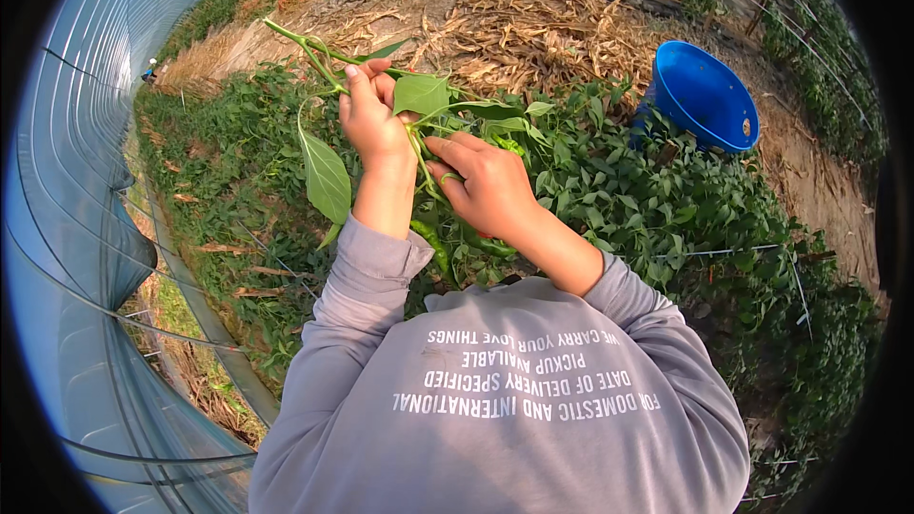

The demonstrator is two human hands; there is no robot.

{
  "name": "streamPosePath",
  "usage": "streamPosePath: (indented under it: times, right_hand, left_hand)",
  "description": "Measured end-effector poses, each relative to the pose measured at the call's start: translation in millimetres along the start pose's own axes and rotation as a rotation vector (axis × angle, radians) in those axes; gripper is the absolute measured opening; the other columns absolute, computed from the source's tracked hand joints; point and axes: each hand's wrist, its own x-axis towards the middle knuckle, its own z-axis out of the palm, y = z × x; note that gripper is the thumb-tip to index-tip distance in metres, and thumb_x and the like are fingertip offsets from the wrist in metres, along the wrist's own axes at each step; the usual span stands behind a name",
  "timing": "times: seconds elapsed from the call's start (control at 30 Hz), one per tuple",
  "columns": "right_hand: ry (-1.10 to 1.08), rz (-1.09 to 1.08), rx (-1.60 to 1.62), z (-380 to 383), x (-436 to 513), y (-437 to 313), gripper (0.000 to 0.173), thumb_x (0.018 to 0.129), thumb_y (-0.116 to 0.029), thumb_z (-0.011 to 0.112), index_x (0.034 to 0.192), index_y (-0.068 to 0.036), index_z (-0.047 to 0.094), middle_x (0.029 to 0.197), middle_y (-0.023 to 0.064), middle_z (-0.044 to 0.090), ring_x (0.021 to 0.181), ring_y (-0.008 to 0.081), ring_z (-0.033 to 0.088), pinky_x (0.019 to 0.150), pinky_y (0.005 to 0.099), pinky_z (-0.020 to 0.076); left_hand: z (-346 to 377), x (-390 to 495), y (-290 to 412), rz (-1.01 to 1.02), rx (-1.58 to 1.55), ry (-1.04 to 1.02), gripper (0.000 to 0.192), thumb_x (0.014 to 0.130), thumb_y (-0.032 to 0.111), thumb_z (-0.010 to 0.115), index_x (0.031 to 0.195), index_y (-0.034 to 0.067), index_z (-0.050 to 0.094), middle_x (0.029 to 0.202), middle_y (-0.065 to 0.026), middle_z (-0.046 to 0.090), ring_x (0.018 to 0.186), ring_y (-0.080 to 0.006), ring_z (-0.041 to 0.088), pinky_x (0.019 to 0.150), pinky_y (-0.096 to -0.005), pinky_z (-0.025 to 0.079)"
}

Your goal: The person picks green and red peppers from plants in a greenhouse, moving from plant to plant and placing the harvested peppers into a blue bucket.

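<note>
My left hand [375, 111] grips a cut-looking green pepper branch [307, 43], its bare forked end pointing up and left. One broad leaf [325, 175] droops from it left of my wrist, and another leaf [421, 94] stands beside my fingers. Thumb and fingers of my right hand [485, 182] close on the thin green stems just below and right of the left hand. Under my hands hang a long green pepper [432, 239] and a second green one [494, 246] with a red spot near it, partly hidden by my right wrist.
Leafy pepper plants [607, 185] spread on both sides, with white support strings [717, 252] on the right. A blue plastic tub [703, 86] with holes stands tilted at upper right. Dry straw [528, 32] covers the ground ahead. Plastic greenhouse sheeting [64, 228] curves along the left; a distant person [149, 73] is there.
</note>
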Motion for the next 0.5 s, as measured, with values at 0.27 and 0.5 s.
streamPosePath:
  times: [0.27,0.5]
  right_hand:
    - [-0.203,-0.078,-0.177,2.2,1.0,15.8,0.024,0.084,-0.01,0.066,0.107,-0.006,0.069,0.089,0.0095,0.066,0.075,0.034,0.068,0.061,0.0446,0.0539]
    - [-0.468,0.076,-0.069,-6.4,19.5,34.2,0.018,0.082,-0.022,0.069,0.094,-0.009,0.074,0.083,0.0166,0.071,0.082,0.0376,0.069,0.073,0.0487,0.0556]
  left_hand:
    - [-0.5,-13.3,-16.5,-0.014,0.081,0.06,0.04,0.112,0.037,0.034,0.098,0.005,0.055,0.058,0.0029,0.039,0.047,-0.0079,0.034,0.041,-0.0248,0.032]
    - [-2.6,-13.5,-20.5,0.002,0.469,-0.027,0.043,0.111,0.038,0.039,0.096,0.004,0.06,0.06,0.0016,0.048,0.05,-0.0079,0.044,0.046,-0.0253,0.038]
